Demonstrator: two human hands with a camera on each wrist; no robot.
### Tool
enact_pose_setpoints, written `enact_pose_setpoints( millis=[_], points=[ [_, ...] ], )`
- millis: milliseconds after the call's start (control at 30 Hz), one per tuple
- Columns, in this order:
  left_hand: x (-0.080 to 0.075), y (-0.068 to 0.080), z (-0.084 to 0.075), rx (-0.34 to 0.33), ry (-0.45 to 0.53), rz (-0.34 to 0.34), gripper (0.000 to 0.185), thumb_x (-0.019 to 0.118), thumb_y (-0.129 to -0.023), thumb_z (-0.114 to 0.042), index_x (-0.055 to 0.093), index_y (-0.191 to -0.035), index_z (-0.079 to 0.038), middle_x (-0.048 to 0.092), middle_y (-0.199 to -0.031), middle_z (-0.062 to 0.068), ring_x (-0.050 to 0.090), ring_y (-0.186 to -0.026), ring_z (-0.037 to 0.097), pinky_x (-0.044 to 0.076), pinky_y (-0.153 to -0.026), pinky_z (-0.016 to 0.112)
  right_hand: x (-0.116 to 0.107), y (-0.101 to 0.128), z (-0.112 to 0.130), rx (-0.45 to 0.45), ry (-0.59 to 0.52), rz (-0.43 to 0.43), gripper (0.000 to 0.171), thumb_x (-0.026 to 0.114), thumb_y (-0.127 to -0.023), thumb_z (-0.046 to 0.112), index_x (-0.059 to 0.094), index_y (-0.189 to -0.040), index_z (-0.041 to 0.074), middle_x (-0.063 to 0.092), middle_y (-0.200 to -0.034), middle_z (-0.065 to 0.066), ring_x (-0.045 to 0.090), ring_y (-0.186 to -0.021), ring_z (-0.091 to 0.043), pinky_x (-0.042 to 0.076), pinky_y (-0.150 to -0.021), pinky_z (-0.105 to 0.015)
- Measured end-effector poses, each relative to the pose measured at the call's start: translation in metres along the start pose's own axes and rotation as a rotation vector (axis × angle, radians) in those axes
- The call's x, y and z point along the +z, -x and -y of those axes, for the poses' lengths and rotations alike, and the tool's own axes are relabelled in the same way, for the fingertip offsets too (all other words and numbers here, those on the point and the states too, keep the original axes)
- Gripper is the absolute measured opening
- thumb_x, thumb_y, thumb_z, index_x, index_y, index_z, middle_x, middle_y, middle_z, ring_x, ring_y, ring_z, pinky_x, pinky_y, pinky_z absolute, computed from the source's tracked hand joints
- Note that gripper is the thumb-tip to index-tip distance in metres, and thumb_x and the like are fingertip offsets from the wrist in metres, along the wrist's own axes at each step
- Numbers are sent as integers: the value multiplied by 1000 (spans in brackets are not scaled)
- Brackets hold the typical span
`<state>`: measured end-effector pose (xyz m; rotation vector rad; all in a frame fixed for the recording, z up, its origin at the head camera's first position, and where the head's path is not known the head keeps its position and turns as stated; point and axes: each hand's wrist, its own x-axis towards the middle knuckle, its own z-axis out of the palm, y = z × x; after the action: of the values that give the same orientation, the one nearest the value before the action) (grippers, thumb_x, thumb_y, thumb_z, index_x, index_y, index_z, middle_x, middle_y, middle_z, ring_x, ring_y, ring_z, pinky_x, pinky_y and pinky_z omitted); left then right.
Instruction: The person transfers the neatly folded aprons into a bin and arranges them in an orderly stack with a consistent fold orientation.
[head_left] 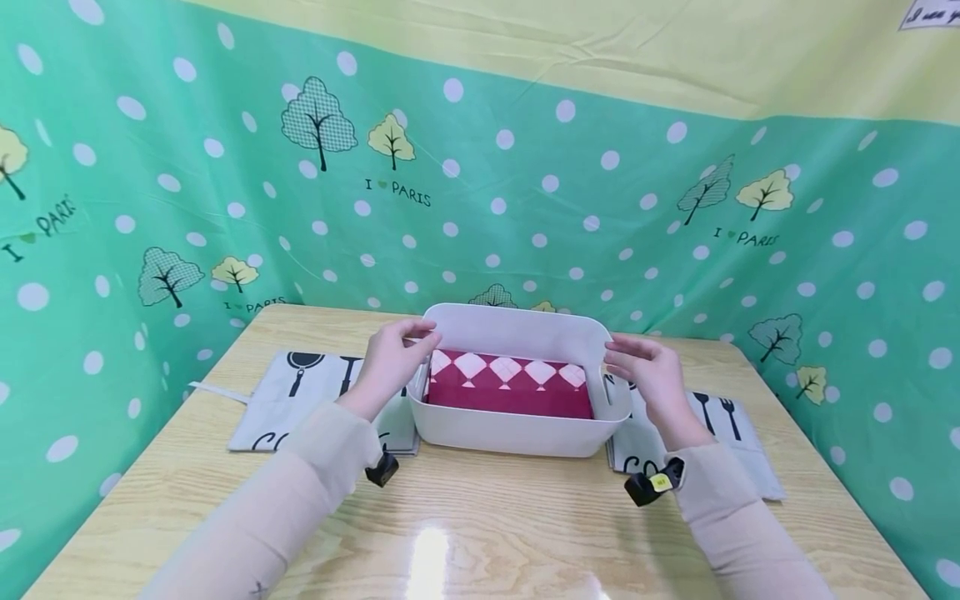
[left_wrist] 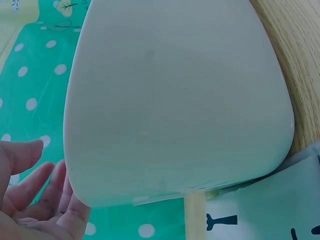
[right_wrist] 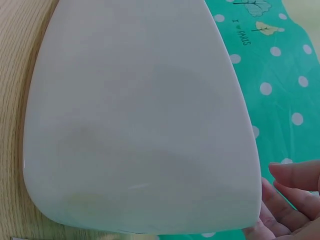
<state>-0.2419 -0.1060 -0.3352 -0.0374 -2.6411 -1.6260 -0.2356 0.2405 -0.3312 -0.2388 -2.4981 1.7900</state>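
Shiny pale wooden table point(head_left: 465, 533), with green dotted tree-print cloth point(head_left: 525, 192) hung behind and to both sides.

Near: two arms in cream sleeves point(head_left: 315, 467), each wrist wearing a small black camera.

Further out: white oblong plastic basket point(head_left: 517, 429) in the middle of the table, long axis running left to right, open top facing up. Left hand point(head_left: 390, 362) on the basket's left end, right hand point(head_left: 652, 375) on its right end, fingers curled over the rim on each side. One hand per short end, probably to keep the basket level and steady. Fingers fairly relaxed in the wrist views, no hard squeeze.

Inside: dark red folded cloth with white diamonds point(head_left: 510, 385), lying flat along the basket.

Under and beside the basket: grey-white printed placemats with black kitchen tools point(head_left: 300, 392), left and right.
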Motion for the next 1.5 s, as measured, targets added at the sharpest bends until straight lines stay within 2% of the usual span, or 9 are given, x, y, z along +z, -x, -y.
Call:
enact_pose_setpoints(
  millis=[167, 400, 600, 767, 900, 1133, 1500],
  points=[
    [-1, 2, -1, 11, 14, -3, 44, 58, -100, -33, 55, -139, -12, 63, -128, 13, 67, -107, 29, 56, -94, 39, -1, 2, 2, -10, -19, 1, 48, 58, -100, 16, 47, -145, 3, 52, -144, -21, 63, -92, 7, 52, -90, -17],
    [-5, 4, -1, 33, 30, -2, 44, 59, -100, -34, 56, -138, -12, 64, -122, 14, 68, -101, 30, 59, -85, 33, -3, 5, 5, -23, -23, -10, 49, 61, -99, 19, 49, -143, 2, 56, -141, -19, 65, -91, 6, 53, -87, -16],
    [-10, 9, -1, 72, 43, 1, 43, 60, -99, -32, 58, -135, -8, 66, -115, 14, 68, -92, 26, 60, -75, 29, -6, 10, 8, -38, -12, -6, 51, 64, -97, 24, 50, -141, 2, 61, -135, -13, 65, -89, 8, 53, -87, -15],
    [-13, 14, -1, 82, 46, 5, 41, 62, -99, -30, 60, -132, -7, 68, -111, 15, 69, -86, 25, 59, -71, 26, -7, 15, 11, -49, 23, -16, 51, 64, -97, 27, 52, -140, 3, 60, -137, -15, 65, -89, 8, 51, -91, -15],
    [-14, 21, -1, 72, 36, 15, 39, 63, -98, -30, 62, -130, -9, 69, -108, 14, 69, -85, 27, 57, -70, 25, -10, 19, 11, -73, 49, -17, 50, 63, -98, 30, 52, -140, 4, 61, -135, -14, 66, -89, 8, 50, -90, -14],
    [-14, 32, 4, 38, 96, 43, 37, 64, -98, -28, 63, -129, -8, 68, -108, 14, 67, -94, 32, 58, -71, 24, -15, 25, 2, -77, 55, -43, 50, 62, -98, 29, 52, -140, 3, 62, -133, -14, 65, -89, 9, 52, -87, -13],
    [-15, 41, 17, 65, 118, 62, 37, 63, -98, -25, 62, -129, -5, 68, -109, 19, 65, -84, 18, 59, -71, 24, -26, 25, -12, -33, 44, -71, 51, 63, -98, 27, 50, -141, 3, 66, -125, -4, 65, -87, 9, 52, -83, -10]
  ],
)
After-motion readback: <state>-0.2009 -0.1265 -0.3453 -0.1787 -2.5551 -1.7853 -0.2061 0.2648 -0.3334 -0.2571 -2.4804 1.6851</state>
